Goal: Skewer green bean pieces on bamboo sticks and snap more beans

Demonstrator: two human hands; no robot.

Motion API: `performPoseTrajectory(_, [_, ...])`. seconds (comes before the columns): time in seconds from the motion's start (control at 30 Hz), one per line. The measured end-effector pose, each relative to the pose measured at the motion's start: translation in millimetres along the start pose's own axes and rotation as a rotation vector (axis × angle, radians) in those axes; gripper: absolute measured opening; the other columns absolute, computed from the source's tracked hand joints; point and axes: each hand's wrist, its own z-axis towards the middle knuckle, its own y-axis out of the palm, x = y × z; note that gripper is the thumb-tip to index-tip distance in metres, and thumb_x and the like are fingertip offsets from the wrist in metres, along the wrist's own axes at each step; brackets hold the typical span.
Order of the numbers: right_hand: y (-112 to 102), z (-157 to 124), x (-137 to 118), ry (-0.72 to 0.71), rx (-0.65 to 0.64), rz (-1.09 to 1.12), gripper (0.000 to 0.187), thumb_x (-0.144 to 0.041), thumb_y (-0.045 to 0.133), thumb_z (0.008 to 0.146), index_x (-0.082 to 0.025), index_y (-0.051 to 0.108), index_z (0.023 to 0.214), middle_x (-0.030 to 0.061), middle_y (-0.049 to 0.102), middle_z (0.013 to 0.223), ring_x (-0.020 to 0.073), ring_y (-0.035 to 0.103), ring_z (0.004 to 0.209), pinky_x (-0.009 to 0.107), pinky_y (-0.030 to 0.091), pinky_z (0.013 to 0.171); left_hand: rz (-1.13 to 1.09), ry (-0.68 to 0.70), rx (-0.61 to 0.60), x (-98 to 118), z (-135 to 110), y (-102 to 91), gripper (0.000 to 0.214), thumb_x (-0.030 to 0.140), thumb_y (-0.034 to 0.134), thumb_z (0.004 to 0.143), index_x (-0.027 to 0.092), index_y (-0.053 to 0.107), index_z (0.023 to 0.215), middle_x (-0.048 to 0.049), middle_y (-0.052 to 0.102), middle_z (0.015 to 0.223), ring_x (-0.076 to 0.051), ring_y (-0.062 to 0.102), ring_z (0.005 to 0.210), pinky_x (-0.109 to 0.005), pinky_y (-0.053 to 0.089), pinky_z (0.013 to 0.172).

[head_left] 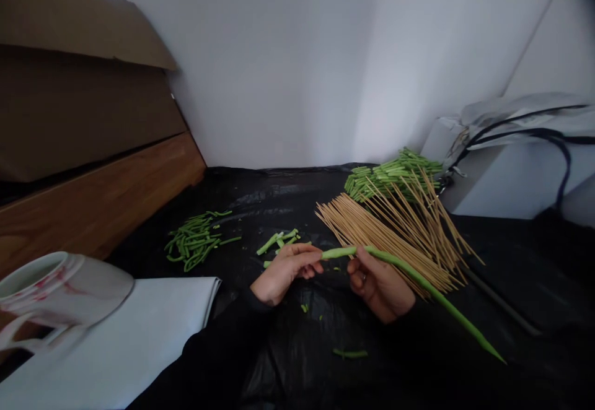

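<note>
Green yardlong bean (409, 274) held across both hands, just in front of a loose fan of bamboo skewers (385, 236). Its tapered tip runs past the near end of the skewers, down to the right. Left hand (286, 272) curled, fingertips (311, 250) pinching the bean's blunt end. Right hand (379, 286) closed around the bean a little further along, ring (363, 279) on one finger.

Beyond the skewers, a heap of cut bean lengths (393, 178), partly under them. To their left, a few cut pieces (279, 241), then a looser heap of thin cut beans (195, 239), all on black plastic sheeting (279, 196) over the surface. Short bean scrap (349, 353) on the sheeting, nearer the person than the skewers.

Far left of the skewers: white paper (139, 342), wooden board (102, 193), cardboard (79, 106). White mug (60, 286) cut off by the frame, its red marks too blurred to read. To the right, crumpled white bag (520, 119) with dark cord.
</note>
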Motion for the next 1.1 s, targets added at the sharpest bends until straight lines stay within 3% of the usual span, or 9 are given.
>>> performPoseTrajectory(0.17, [1, 0, -14, -0.172, 0.028, -0.349, 0.043, -0.055, 0.074, 0.065, -0.015, 0.063, 0.075, -0.0024, 0.059, 0.057, 0.0061, 0.049, 0.041, 0.019, 0.037, 0.039, 0.038, -0.092, -0.177, 0, -5, -0.1, 0.024, 0.033, 0.069, 0.075, 0.012, 0.071, 0.086, -0.0047, 0.068, 0.068, -0.011, 0.058, 0.061, -0.021, 0.041, 0.059])
performPoseTrajectory(0.27, [13, 3, -34, -0.19, -0.037, -0.605, 0.036, -0.052, 0.068, 0.07, -0.017, 0.059, 0.067, -0.0029, 0.058, 0.054, 0.0073, 0.05, 0.042, 0.02, 0.039, 0.04, 0.056, -0.09, -0.251, -1, -6, 3.1, 0.026, 0.035, 0.064, 0.079, 0.012, 0.071, 0.088, -0.0046, 0.067, 0.07, -0.012, 0.058, 0.063, -0.022, 0.041, 0.06])
performPoseTrajectory(0.4, [28, 15, -44, -0.164, -0.134, -0.768, 0.03, -0.045, 0.061, 0.075, -0.018, 0.054, 0.063, -0.0052, 0.052, 0.049, 0.0071, 0.047, 0.04, 0.019, 0.036, 0.038, 0.086, -0.002, -0.188, 0, -5, 4.2, 0.021, 0.029, 0.057, 0.08, 0.012, 0.069, 0.082, -0.0026, 0.062, 0.068, -0.011, 0.054, 0.061, -0.022, 0.038, 0.059])
performPoseTrajectory(0.57, [34, 31, -14, -0.236, -0.269, -0.756, 0.023, -0.037, 0.063, 0.073, -0.017, 0.057, 0.084, -0.0046, 0.058, 0.059, 0.0073, 0.048, 0.039, 0.019, 0.035, 0.036, 0.195, 0.176, 0.022, 0, -2, 2.5, 0.018, 0.028, 0.051, 0.078, 0.014, 0.06, 0.071, 0.0009, 0.054, 0.063, -0.011, 0.046, 0.058, -0.022, 0.033, 0.055])
performPoseTrajectory(0.77, [42, 34, -1, -0.4, -0.192, -0.805, 0.016, -0.035, 0.06, 0.078, -0.02, 0.055, 0.08, -0.0051, 0.054, 0.056, 0.0085, 0.049, 0.044, 0.02, 0.035, 0.04, 0.377, 0.293, 0.117, -6, 3, 3.1, 0.018, 0.023, 0.042, 0.079, 0.016, 0.056, 0.07, 0.0, 0.054, 0.067, -0.014, 0.044, 0.063, -0.023, 0.033, 0.058])
performPoseTrajectory(0.9, [43, 34, 0, -0.314, -0.225, -0.765, 0.016, -0.034, 0.056, 0.082, -0.022, 0.047, 0.077, -0.009, 0.05, 0.047, 0.007, 0.041, 0.034, 0.019, 0.031, 0.035, 0.442, 0.324, 0.115, -8, 0, 4.6, 0.019, 0.02, 0.041, 0.077, 0.017, 0.056, 0.066, -0.0013, 0.054, 0.066, -0.017, 0.047, 0.067, -0.025, 0.035, 0.061])
performPoseTrajectory(1.1, [40, 34, 10, -0.179, -0.271, -0.439, 0.024, -0.04, 0.057, 0.079, -0.022, 0.041, 0.074, -0.0097, 0.052, 0.04, 0.0058, 0.034, 0.025, 0.015, 0.02, 0.027, 0.303, 0.327, 0.08, -8, -4, 10.3, 0.023, 0.029, 0.045, 0.078, 0.018, 0.052, 0.059, -0.0023, 0.051, 0.06, -0.018, 0.047, 0.064, -0.027, 0.037, 0.062])
